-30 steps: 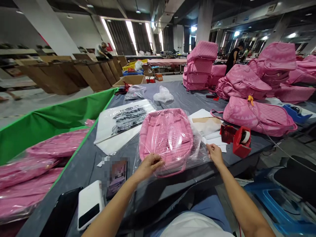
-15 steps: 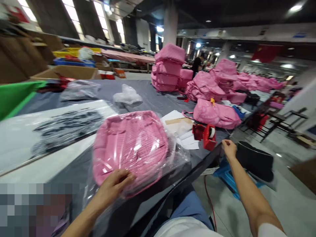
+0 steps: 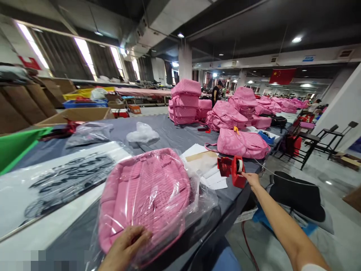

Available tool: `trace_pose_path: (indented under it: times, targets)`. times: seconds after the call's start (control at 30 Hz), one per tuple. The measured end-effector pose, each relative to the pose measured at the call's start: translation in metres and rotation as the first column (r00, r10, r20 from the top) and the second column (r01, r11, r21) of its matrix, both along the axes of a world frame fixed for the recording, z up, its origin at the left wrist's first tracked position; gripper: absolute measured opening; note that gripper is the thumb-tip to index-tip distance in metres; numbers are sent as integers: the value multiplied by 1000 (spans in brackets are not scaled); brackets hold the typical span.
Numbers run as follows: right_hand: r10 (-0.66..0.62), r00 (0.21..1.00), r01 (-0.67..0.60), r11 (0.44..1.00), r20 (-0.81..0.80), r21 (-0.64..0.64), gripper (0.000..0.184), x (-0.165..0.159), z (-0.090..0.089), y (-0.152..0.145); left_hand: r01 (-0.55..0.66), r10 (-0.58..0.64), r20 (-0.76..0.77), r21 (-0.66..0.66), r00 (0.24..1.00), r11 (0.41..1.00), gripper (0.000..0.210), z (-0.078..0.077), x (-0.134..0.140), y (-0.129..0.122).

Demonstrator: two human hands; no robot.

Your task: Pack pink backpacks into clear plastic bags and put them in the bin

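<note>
A pink backpack (image 3: 152, 188) lies in a clear plastic bag (image 3: 201, 194) on the table before me. My left hand (image 3: 129, 241) rests at the near edge of this package, its fingers curled on the plastic and the thumb alongside. To the right, near the table edge, stands a red tape dispenser (image 3: 238, 177) with a roll of tape (image 3: 239, 165). My right hand (image 3: 252, 180) reaches it from the right, fingertips pinched together against the side where the roll sits. The bit of tape between those fingers is too small to see clearly.
White papers (image 3: 211, 177) lie between package and dispenser. Behind are another pink bag (image 3: 239, 143) and piled pink backpacks (image 3: 184, 101). Printed plastic sheeting (image 3: 70, 180) covers the left side. A stool with a black cushion (image 3: 296, 197) stands right of the table. A person (image 3: 216, 93) is far back.
My right hand has moved left from beside the dispenser to touch it. My left hand stays on the package. The view has tilted up.
</note>
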State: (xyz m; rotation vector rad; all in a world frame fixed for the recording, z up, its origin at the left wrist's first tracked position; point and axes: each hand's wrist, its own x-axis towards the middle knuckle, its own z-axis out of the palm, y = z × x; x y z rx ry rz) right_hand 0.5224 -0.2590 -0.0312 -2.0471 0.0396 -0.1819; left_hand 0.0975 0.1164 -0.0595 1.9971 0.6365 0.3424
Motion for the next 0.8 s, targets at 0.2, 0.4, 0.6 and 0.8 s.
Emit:
trace_pose_path:
  times: [0.2,0.4,0.6,0.8]
  targets:
    - [30,997,-30,1000,77,6,24,-8,19,9,23,-23,15,38,1000,999,79,-8,3,6]
    - [94,995,-95,906,24,413,32,-62,-1,2,34,-34,3,-32,999,999,79,-11,4,6]
    - [368,923,-205,717,-111,666,50,-98,-16,38,98,-101,-35,-73,994,993,76,15,5,-1]
    - [843,538,-581,372,-2,724,49,-153,38,95,111,-117,-41,-122,992,986,55,58,3,-21]
